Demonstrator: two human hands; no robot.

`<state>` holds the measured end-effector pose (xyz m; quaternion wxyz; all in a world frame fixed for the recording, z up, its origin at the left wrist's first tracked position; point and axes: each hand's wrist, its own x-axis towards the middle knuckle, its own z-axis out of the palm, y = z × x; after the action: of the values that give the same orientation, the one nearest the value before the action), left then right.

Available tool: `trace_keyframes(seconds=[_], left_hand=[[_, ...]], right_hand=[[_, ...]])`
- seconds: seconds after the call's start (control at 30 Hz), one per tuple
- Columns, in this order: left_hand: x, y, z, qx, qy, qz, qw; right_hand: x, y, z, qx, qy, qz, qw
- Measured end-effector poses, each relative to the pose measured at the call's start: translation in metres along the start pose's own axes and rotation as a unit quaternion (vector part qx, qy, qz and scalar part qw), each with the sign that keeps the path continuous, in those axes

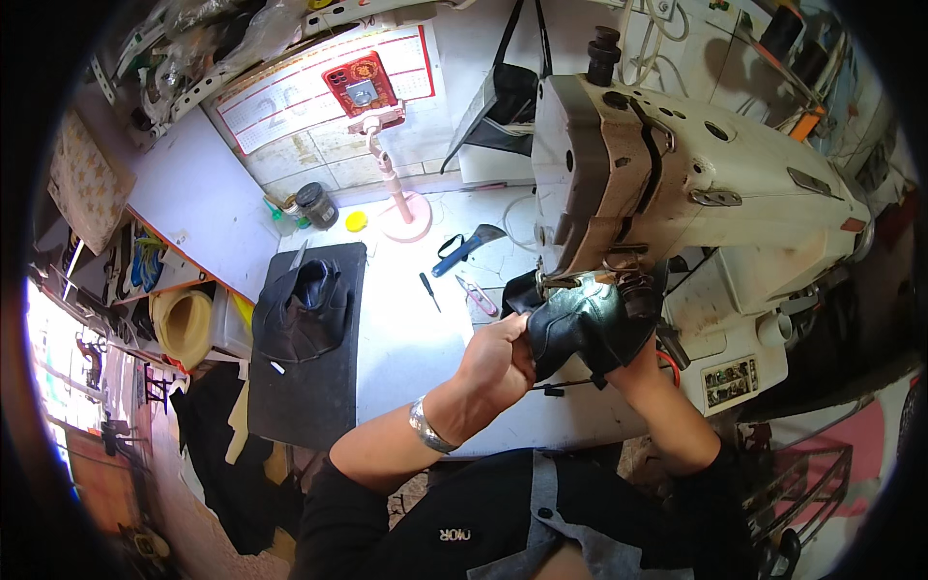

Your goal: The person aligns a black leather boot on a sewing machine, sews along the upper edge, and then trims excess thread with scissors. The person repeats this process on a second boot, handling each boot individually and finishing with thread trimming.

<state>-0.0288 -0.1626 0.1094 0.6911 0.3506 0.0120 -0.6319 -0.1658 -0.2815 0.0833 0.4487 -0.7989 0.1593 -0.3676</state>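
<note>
A black leather piece point(580, 324), shaped like a shoe upper, sits under the head of a cream industrial sewing machine point(667, 184). My left hand point(498, 362) grips the leather's left edge with thumb and fingers; a silver bracelet point(425, 425) is on that wrist. My right hand point(633, 372) is under the leather on its right side, mostly hidden by it, holding it up to the needle area point(570, 280).
A stack of black leather pieces point(300, 309) lies on a dark mat point(309, 387) at left. Blue-handled pliers point(464, 249), thread snips point(476, 295), a small screwdriver point(428, 290), a pink phone stand point(391, 184) and jars point(314, 205) stand on the white table point(406, 338).
</note>
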Motion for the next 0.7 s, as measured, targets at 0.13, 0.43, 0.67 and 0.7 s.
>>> trace_keyframes(seconds=[0.13,0.43,0.67,0.7], left_hand=[[0.001,-0.002,-0.002,-0.016,-0.009,-0.004,1.0],[0.003,-0.005,-0.008,-0.059,-0.045,-0.004,0.997],[0.003,0.0,-0.009,-0.015,-0.044,-0.007,0.999],[0.003,-0.002,-0.009,-0.035,-0.047,-0.014,0.998]], right_hand=[[0.001,0.002,0.005,0.043,0.022,0.007,0.999],[0.007,-0.002,0.004,-0.185,-0.001,-0.116,0.976],[0.009,-0.009,0.007,-0.177,0.02,-0.124,0.976],[0.009,-0.01,0.008,-0.164,0.021,-0.097,0.981]])
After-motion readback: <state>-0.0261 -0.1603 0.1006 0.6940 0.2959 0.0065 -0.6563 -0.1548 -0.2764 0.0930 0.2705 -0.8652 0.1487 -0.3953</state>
